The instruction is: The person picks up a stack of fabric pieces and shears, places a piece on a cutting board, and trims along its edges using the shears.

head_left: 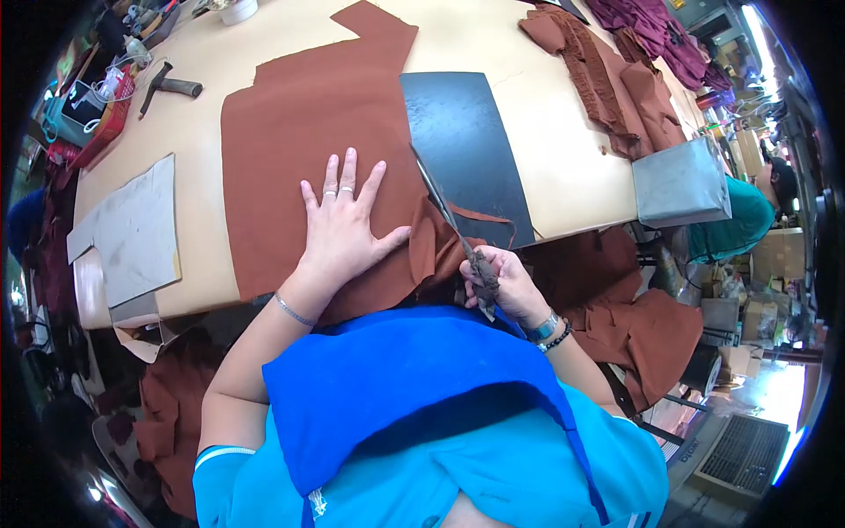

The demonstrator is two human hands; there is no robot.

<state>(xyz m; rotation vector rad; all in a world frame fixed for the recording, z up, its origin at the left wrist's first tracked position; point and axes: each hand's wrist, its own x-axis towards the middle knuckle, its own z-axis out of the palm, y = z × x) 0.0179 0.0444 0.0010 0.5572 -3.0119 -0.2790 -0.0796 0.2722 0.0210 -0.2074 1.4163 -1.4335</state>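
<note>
A large reddish-brown sheet of material (pixel 308 114) lies on the pale table (pixel 563 114). My left hand (pixel 345 220) presses flat on it with fingers spread, two rings showing. In my right hand (pixel 510 286) are large scissors (pixel 444 207) with wrapped handles, their blades lying along the sheet's right edge. A thin brown strip (pixel 488 216) curls beside the blades, over a dark board (pixel 462 132) that lies to the right of the sheet. Near the table's front edge the sheet is bunched between my hands.
At the left are a hammer (pixel 176 86), grey card pieces (pixel 136 229) and a red basket (pixel 110 128). A metal block (pixel 679 183) sits at the right edge, below brown pieces (pixel 598 79). Someone in green (pixel 735 220) is beyond. More brown material (pixel 642 339) hangs below the table.
</note>
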